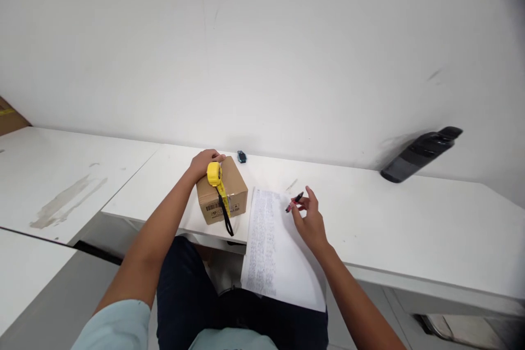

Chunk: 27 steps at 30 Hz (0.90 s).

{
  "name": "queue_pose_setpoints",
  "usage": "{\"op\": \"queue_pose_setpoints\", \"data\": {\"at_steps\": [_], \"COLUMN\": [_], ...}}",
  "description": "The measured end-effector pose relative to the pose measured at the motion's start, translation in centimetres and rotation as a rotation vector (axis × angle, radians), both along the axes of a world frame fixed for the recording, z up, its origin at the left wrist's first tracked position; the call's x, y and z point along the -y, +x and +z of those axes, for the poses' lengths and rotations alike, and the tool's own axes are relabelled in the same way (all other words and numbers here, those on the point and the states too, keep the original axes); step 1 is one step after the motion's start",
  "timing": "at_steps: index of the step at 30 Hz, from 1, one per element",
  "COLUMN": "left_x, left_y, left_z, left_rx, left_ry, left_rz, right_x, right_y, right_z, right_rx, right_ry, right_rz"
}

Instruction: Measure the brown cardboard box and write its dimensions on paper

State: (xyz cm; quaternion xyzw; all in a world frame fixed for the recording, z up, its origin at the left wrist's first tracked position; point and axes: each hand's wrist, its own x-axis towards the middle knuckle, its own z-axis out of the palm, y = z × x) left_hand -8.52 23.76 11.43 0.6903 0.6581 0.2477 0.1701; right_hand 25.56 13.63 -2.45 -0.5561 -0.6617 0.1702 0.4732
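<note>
A small cardboard box (226, 197) stands near the front edge of a white table (389, 219). On top of it lies a yellow tape measure (214, 173), its black strap hanging down the box's front. My left hand (202, 164) rests on the box's top, fingers curled against the tape measure. My right hand (309, 221) pinches a red and black pen (294, 202) above a printed sheet of paper (273, 249) that overhangs the table's edge.
A small blue object (241, 156) lies by the wall behind the box. A dark grey bottle (418, 154) leans against the wall at the right. A second white table (53, 180) with smudges adjoins on the left. My legs are below the edge.
</note>
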Motion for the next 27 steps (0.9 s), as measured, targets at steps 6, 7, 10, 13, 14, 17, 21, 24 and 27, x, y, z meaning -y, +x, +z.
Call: {"op": "queue_pose_setpoints", "data": {"at_steps": [6,7,10,13,14,17,21,24,27], "left_x": [0.1,0.1,0.4,0.9,1.2,2.2,4.7,7.1,9.6], "left_y": [-0.4,-0.4,-0.5,-0.3,-0.1,0.8,2.4,3.8,4.9], "left_z": [-0.6,-0.7,-0.8,-0.3,0.1,1.9,5.1,7.1,8.6], "left_rx": [0.050,0.085,0.236,0.377,0.417,0.461,0.320,0.227,0.167], "left_ry": [0.010,0.019,0.099,0.190,0.208,0.250,0.332,0.393,0.443], "left_rz": [0.000,-0.005,-0.009,0.008,0.015,-0.005,-0.098,-0.117,-0.119], "right_x": [0.1,0.1,0.2,0.1,0.1,0.0,0.0,-0.4,-1.9], "right_y": [-0.4,-0.5,-0.5,-0.1,0.1,0.5,0.4,0.5,1.2], "right_z": [-1.2,-1.2,-1.0,-0.9,-1.0,-1.4,-1.7,-1.6,-2.2], "right_rx": [0.015,0.020,0.049,0.061,0.054,0.029,0.036,0.020,-0.056], "right_ry": [-0.105,-0.113,-0.113,-0.093,-0.086,-0.063,-0.032,-0.027,-0.048], "right_rz": [-0.062,-0.061,-0.038,-0.025,-0.032,-0.074,-0.094,-0.084,-0.170]}}
